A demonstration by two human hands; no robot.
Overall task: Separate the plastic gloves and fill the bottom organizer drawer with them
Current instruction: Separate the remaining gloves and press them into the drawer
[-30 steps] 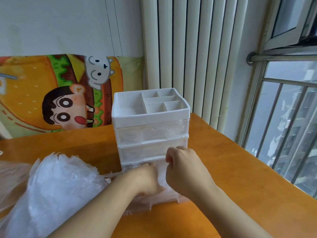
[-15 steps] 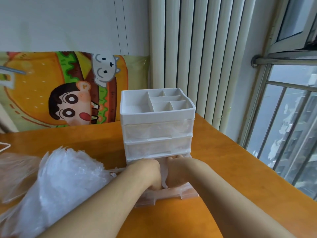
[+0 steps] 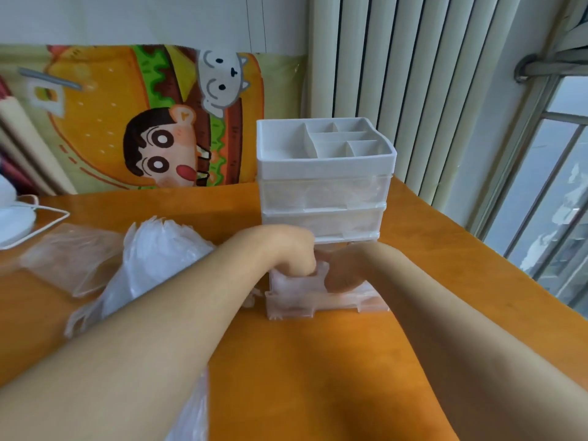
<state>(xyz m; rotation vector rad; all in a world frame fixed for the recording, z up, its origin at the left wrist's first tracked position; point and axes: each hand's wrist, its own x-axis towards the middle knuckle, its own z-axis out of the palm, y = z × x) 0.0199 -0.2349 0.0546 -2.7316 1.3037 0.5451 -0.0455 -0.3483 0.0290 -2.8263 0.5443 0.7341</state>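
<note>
The bottom drawer point(image 3: 321, 300) stands pulled out toward the person from under the organizer point(image 3: 324, 186), resting on the orange desk point(image 3: 318, 361), and clear crumpled gloves point(image 3: 299, 286) lie inside it, showing through its see-through front wall. Both hands reach down into the drawer from above. The left hand point(image 3: 286, 249) is bent at the wrist with its fingers curled downward into the plastic, but the fingertips are hidden behind the drawer wall and the film, so I cannot tell whether its grip is clenched on a glove or merely pressing. The right hand point(image 3: 345, 268) is just beside it, almost touching, its fingers also tucked down among the gloves and out of sight, so the state of its grip cannot be told either. The two drawers above are pushed in, with pale plastic showing faintly through their fronts, and the white top tray of the organizer is split into several compartments. To the left of the drawer, partly under the left forearm, lies a large heap of clear gloves, the pile point(image 3: 159, 256), spread across the desk. Farther left lies a flat clear bag point(image 3: 70, 259), and beyond it a white cable point(image 3: 41, 224) curves beside a white object at the frame's edge. Behind the desk stands a cartoon burger poster point(image 3: 143, 122), with pale vertical slats and a window to the right.
</note>
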